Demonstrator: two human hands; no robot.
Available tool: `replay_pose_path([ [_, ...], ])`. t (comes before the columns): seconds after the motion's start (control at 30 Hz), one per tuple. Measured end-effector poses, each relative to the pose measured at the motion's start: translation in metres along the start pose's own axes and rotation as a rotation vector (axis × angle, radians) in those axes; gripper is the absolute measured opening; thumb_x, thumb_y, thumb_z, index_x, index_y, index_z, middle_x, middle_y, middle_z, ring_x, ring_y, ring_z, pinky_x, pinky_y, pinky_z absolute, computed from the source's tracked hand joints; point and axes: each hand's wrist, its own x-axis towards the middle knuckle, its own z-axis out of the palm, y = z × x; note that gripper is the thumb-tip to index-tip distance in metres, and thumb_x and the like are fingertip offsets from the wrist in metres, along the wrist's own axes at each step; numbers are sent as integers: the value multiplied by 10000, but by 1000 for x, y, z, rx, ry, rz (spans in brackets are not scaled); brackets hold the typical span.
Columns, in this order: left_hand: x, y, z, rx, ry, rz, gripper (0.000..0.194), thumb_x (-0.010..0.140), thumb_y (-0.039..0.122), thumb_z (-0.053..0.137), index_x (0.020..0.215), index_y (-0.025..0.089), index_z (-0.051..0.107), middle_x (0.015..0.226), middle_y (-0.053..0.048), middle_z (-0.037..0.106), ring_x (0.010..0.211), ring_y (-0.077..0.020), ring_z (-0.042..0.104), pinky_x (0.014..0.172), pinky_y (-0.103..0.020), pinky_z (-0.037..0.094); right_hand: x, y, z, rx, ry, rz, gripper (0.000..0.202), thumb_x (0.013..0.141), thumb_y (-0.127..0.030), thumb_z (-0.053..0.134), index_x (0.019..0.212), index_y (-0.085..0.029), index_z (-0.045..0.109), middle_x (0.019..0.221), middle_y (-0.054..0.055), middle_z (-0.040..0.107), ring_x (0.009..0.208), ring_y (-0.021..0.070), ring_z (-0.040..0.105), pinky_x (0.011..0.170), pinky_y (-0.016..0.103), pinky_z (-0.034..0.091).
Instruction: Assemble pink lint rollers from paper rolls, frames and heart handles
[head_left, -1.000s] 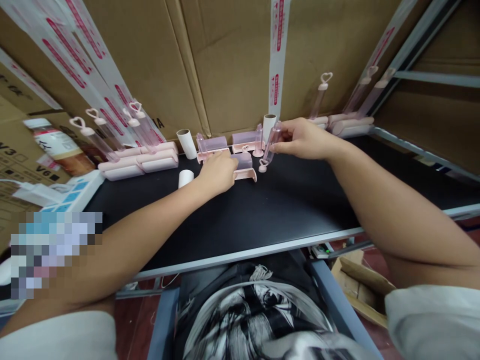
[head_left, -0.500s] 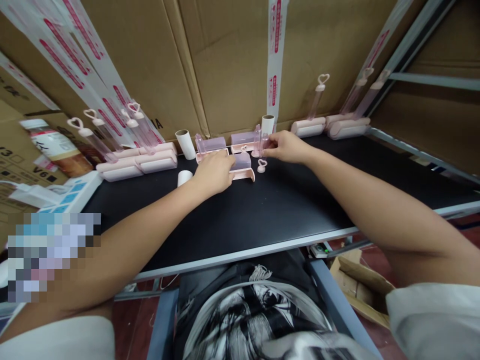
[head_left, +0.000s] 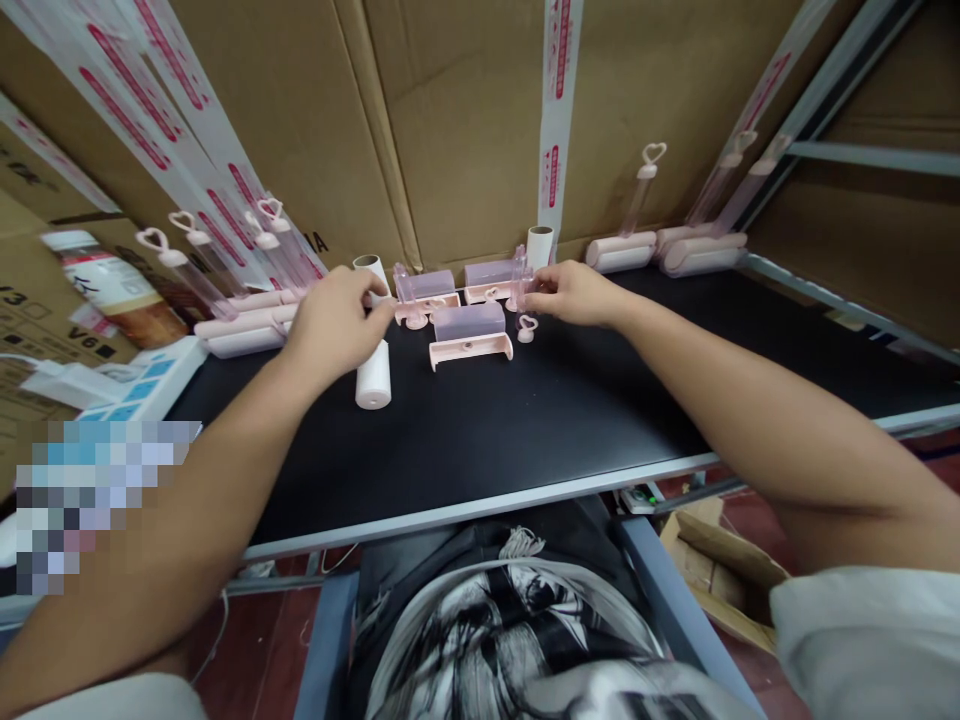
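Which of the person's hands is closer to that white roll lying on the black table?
Left. The left hand hovers just above the white roll; the right hand is well off to its right, by the pink parts.

The paper roll (head_left: 373, 374), white with a hollow core, lies on its side on the black table, its open end facing six o'clock, just below a second roll (head_left: 370, 268) that stands tilted at its twelve o'clock. At three o'clock of the lying roll sits a pink holder base with a clear cover (head_left: 469, 334), flat and upright. The clear pink handle with a heart-shaped end (head_left: 523, 290) stands nearly upright at the base's one o'clock, heart down on the table.
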Motion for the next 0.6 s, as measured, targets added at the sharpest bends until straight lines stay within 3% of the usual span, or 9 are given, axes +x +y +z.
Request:
replay_pose_path([
  [0.1, -3, -19, -5, 18, -91, -161, 324, 938, 532, 615, 1015, 234, 718, 1043, -137, 745, 994, -344, 692, 920, -445, 517, 1, 4, -2, -3, 40, -14, 516, 885, -657, 742, 990, -155, 799, 761, 47, 680, 723, 198, 561, 712, 346, 394],
  [0.23, -9, -29, 6, 135, -328, -247, 545, 866, 741, 614, 1029, 230, 709, 1083, -165, 789, 1041, -404, 736, 844, -431, 523, 2, 10, -5, 67, 138, -23, 594, 899, -684, 733, 1180, -163, 776, 750, 53, 702, 708, 227, 599, 686, 361, 431],
  [0.3, -11, -30, 13, 113, -430, -268, 565, 829, 740, 638, 1061, 228, 706, 1083, -164, 799, 955, -400, 765, 771, -425, 531, 1, 12, -8, 119, 255, -39, 593, 900, -696, 735, 1197, -183, 753, 738, 40, 685, 701, 233, 609, 681, 373, 454],
  [0.37, -12, -31, 14, 5, -485, -311, 493, 785, 637, 704, 1073, 236, 698, 980, -128, 792, 777, -354, 762, 659, -400, 528, -2, 9, -11, 184, 422, -76, 541, 919, -716, 711, 1128, -218, 740, 745, 40, 666, 704, 241, 612, 674, 390, 472],
  [0.5, -16, -27, -3, -419, -363, -372, 453, 695, 401, 780, 1082, 225, 625, 850, -66, 717, 661, -276, 719, 523, -351, 551, -23, -15, -14, 266, 703, -267, 449, 987, -742, 616, 986, -300, 696, 792, 67, 660, 714, 261, 589, 665, 440, 489],
  [0.6, -23, -16, -19, -849, -266, -319, 529, 647, 328, 820, 1087, 220, 548, 894, -40, 696, 737, -255, 751, 545, -355, 632, -46, -44, -6, 327, 644, -370, 490, 973, -781, 625, 947, -298, 701, 803, 57, 654, 720, 248, 602, 709, 443, 522],
])
